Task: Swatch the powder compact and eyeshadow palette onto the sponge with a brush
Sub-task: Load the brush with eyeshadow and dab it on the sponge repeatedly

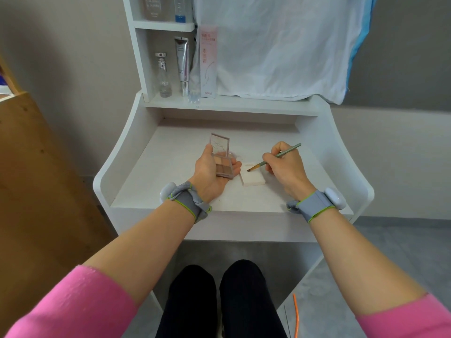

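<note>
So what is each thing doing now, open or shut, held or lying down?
eyeshadow palette, open, lid up, held in the left hand.
brush, gripped by the right hand, tip at the sponge.
sponge, lying flat on the desk.
glass bottle, capped, upright on the shelf.
pink box, standing upright.

I log, off-task:
- White desk (144,189) with a raised back ledge (256,107).
- On the ledge, left to right: glass bottle (163,75), silver tube (182,61) standing cap-down, pink box (208,62) upright.
- Upper shelf (164,25): blue-based bottle (180,9).
- White cloth (273,45) hanging right of the box.
- Wooden panel (36,172), left of the desk.
- Orange cable (296,315) on the floor.
</note>
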Demonstrator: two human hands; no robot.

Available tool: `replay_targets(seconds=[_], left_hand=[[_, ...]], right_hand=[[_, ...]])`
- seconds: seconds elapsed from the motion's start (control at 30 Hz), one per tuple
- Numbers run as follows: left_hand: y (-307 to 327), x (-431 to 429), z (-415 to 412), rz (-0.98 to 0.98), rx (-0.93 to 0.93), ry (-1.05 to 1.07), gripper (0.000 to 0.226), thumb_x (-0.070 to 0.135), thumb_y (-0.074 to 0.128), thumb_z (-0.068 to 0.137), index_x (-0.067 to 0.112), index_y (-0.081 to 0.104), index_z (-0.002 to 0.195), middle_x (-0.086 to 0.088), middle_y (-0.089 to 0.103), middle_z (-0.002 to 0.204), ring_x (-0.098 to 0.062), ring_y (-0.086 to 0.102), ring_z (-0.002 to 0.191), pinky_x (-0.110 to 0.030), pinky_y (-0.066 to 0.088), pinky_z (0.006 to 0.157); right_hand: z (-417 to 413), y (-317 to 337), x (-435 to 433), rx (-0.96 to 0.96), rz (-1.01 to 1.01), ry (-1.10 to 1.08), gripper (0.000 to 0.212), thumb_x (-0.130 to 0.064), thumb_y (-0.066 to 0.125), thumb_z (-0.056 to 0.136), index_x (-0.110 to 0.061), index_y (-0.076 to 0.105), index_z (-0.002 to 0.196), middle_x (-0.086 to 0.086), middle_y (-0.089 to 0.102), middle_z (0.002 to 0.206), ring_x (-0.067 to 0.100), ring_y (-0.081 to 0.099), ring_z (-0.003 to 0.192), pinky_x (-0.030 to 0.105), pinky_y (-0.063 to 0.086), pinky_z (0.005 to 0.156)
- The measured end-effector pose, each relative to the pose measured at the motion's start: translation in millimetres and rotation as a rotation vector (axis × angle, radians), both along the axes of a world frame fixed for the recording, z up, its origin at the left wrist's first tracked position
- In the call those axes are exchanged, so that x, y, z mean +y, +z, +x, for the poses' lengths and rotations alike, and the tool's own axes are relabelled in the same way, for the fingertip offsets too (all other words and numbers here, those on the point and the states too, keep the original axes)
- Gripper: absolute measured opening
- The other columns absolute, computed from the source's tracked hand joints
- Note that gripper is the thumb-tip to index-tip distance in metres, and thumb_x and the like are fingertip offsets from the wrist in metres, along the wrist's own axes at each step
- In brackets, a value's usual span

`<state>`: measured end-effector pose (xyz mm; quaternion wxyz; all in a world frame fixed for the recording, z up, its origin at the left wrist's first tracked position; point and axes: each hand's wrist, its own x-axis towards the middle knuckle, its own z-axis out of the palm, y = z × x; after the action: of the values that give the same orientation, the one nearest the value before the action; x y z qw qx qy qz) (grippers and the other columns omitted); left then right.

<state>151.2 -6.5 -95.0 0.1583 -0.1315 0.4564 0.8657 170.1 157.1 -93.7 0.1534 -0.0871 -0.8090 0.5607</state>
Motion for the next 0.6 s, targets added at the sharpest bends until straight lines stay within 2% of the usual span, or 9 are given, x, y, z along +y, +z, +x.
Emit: replay_targets(seconds=[0.23,0.33,0.53,0.6], left_hand=[[0,0,0,0.002,0.006,0.007,0.064,0.050,0.030,0.100,-0.001,0.044,0.136,-0.022,0.061,0.092,-0.036,0.063,0.085,-0.042,0.054,0.075],[0,0,1,0.002,0.010,0.005,0.064,0.050,0.029,0.100,-0.002,0.044,0.136,-0.022,0.061,0.092,-0.035,0.062,0.085,-0.042,0.052,0.079],[-1,0,1,0.008,0.009,0.005,0.062,0.049,0.030,0.100,-0.001,0.046,0.134,-0.022,0.061,0.093,-0.036,0.063,0.085,-0.042,0.053,0.078],[-1,0,0,0.008,0.011,0.008,0.062,0.049,0.030,0.100,-0.001,0.046,0.133,-0.022,0.061,0.093,-0.036,0.063,0.084,-0.042,0.054,0.078]], right_hand=[[1,0,-8,0.003,0.006,0.040,0.021,-0.010,0.064,0.080,-0.016,0.047,0.068,0.003,0.062,0.056,0.011,0.056,0.053,0.031,0.047,0.062],[2,1,-9,0.007,0.042,0.037,0.019,-0.009,0.063,0.080,-0.015,0.048,0.070,0.004,0.062,0.057,0.007,0.056,0.050,0.029,0.046,0.059],[2,3,-4,0.014,0.039,0.015,0.021,-0.007,0.061,0.080,-0.016,0.046,0.070,0.006,0.058,0.061,0.010,0.056,0.052,0.033,0.047,0.063],[2,3,-6,0.011,0.036,0.027,0.020,-0.010,0.063,0.081,-0.016,0.047,0.070,0.005,0.062,0.060,0.006,0.056,0.049,0.029,0.047,0.060]])
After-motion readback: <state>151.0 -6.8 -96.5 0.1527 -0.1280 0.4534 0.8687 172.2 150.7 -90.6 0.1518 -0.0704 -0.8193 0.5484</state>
